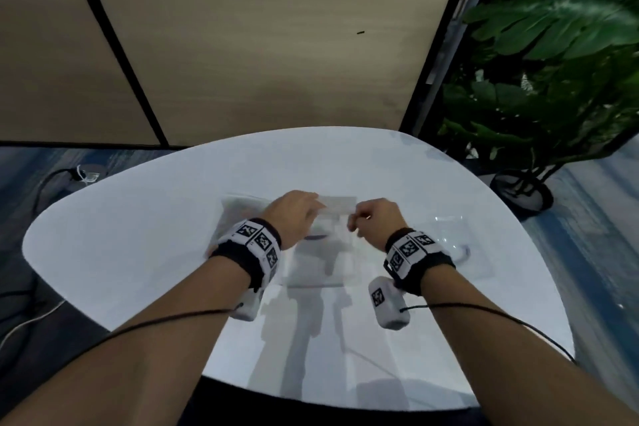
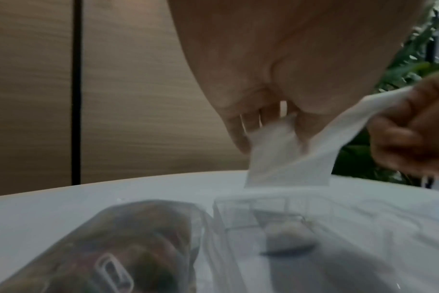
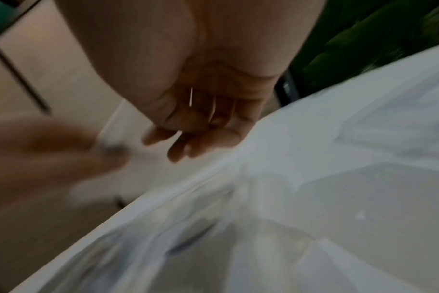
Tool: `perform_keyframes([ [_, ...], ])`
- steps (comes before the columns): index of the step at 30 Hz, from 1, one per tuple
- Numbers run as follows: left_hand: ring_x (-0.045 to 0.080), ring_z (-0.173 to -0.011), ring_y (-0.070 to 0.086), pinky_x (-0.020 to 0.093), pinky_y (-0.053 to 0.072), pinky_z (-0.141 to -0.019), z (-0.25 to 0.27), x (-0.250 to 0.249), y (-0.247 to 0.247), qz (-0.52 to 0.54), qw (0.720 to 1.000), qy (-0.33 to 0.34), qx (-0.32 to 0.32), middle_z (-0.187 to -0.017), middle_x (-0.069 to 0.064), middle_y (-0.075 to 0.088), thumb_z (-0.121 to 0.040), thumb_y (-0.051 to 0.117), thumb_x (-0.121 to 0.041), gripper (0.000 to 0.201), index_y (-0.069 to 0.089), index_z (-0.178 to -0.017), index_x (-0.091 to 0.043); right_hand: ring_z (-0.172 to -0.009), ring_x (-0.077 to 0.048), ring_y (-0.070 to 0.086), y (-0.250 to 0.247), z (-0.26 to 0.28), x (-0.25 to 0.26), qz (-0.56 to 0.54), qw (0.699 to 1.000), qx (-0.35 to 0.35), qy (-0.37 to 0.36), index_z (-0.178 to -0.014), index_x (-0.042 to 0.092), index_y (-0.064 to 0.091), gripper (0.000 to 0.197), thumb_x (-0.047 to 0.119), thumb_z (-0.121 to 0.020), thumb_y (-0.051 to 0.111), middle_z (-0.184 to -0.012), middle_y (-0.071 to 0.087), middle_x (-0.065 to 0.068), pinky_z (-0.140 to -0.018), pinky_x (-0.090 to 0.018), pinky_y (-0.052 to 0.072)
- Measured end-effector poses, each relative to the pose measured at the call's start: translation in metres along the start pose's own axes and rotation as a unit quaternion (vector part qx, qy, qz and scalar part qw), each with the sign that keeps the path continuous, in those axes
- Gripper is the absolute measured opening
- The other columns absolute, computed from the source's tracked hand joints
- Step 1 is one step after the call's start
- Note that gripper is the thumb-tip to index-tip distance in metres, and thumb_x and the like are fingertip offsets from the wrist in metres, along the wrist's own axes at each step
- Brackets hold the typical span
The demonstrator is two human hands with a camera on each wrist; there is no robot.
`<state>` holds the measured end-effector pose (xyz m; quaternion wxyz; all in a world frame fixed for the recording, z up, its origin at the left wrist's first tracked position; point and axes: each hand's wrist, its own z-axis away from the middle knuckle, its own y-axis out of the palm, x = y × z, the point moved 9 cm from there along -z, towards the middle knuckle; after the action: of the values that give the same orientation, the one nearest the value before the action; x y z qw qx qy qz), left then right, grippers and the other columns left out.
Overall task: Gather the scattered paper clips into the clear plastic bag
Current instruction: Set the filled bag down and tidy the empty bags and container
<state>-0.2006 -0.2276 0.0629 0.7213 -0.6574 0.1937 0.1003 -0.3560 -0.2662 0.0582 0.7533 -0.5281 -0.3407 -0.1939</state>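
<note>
The clear plastic bag (image 1: 320, 264) hangs upright over the middle of the white table (image 1: 138, 235), its lower end on the surface. My left hand (image 1: 318, 206) pinches the left part of the bag's top strip (image 2: 288, 164). My right hand (image 1: 356, 223) pinches the right end of that strip, fingers curled. In the left wrist view the strip stretches from my left fingers (image 2: 271, 126) to the right hand (image 2: 409, 138). A small dark blue curved item (image 1: 316, 236) shows through the bag. No paper clip is clearly made out; the right wrist view is blurred.
Another clear packet (image 1: 238, 214) lies flat under my left wrist. A third clear bag (image 1: 460, 245) with a blue curve in it lies to the right. A potted plant (image 1: 539, 97) stands past the table's right edge; cables (image 1: 52, 180) run on the floor at left.
</note>
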Motion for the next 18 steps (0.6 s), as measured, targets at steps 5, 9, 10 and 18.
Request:
perform_keyframes([
  [5, 0.027, -0.124, 0.057, 0.030, 0.042, -0.100, 0.012, 0.002, 0.049, -0.015, 0.980, -0.058, 0.191, -0.133, 0.005, 0.064, -0.098, 0.044, -0.011, 0.038, 0.064, -0.130, -0.016, -0.120, -0.033, 0.047, -0.078, -0.005, -0.122, 0.202, 0.947, -0.119, 0.220, -0.120, 0.028, 0.055, 0.047, 0.043, -0.078, 0.069, -0.132, 0.047, -0.012, -0.096, -0.040, 0.045],
  [9, 0.033, -0.121, 0.057, 0.031, 0.043, -0.095, 0.013, 0.015, 0.052, 0.031, 0.971, -0.114, 0.206, -0.125, 0.013, 0.065, -0.094, 0.044, -0.006, 0.033, 0.064, -0.121, -0.004, -0.141, -0.044, 0.016, -0.075, 0.025, -0.191, 0.259, 0.890, -0.074, 0.367, -0.146, 0.032, 0.013, 0.128, 0.076, -0.044, 0.076, -0.153, 0.012, -0.018, -0.108, -0.061, 0.028],
  [10, 0.032, -0.122, 0.056, 0.032, 0.043, -0.098, 0.012, 0.020, 0.051, 0.046, 0.970, -0.129, 0.203, -0.128, 0.011, 0.063, -0.094, 0.043, -0.006, 0.037, 0.062, -0.125, -0.006, -0.143, -0.046, 0.009, -0.073, 0.027, -0.200, 0.253, 0.888, -0.060, 0.378, -0.149, 0.032, 0.006, 0.136, 0.078, -0.041, 0.075, -0.156, 0.004, -0.020, -0.109, -0.064, 0.025],
  [18, 0.027, -0.124, 0.051, 0.040, 0.041, -0.106, 0.000, 0.038, 0.058, 0.009, 0.987, -0.085, 0.137, -0.136, 0.010, 0.049, -0.096, 0.046, -0.008, 0.061, 0.032, -0.151, -0.030, -0.134, -0.044, 0.030, -0.106, 0.028, -0.209, 0.250, 0.890, -0.046, 0.378, -0.148, 0.043, 0.012, 0.140, 0.097, -0.025, 0.052, -0.148, 0.027, -0.018, -0.104, -0.059, 0.035],
])
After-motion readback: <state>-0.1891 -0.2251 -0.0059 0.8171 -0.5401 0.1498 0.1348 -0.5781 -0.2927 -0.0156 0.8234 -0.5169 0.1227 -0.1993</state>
